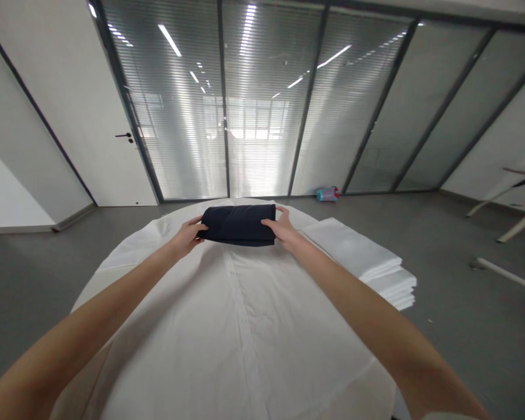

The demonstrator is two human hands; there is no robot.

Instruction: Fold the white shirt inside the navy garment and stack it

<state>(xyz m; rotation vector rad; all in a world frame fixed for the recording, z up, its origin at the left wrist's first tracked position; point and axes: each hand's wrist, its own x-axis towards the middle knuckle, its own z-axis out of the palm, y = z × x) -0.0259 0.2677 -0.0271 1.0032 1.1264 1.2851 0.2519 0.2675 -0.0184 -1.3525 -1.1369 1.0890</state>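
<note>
A folded dark navy cloth bundle (238,224) is held level between my two hands near the far side of a round table. My left hand (189,234) grips its left end, thumb toward me and fingers around the edge. On the opposite end, my right hand (284,226) pinches the bundle with the thumb lying across its front. Beneath it a white cloth (201,344) covers the tabletop, with a seam strip running down its middle. Whether the bundle touches this cloth, I cannot tell. A stack of folded white cloths (359,251) lies right of my right hand.
Grey floor (455,326) surrounds the table. Beyond stand a glass partition with blinds (262,146) and a white door (83,116). A blue and red patterned object (328,194) lies at the partition's base. Pale furniture legs (490,198) stand at the right.
</note>
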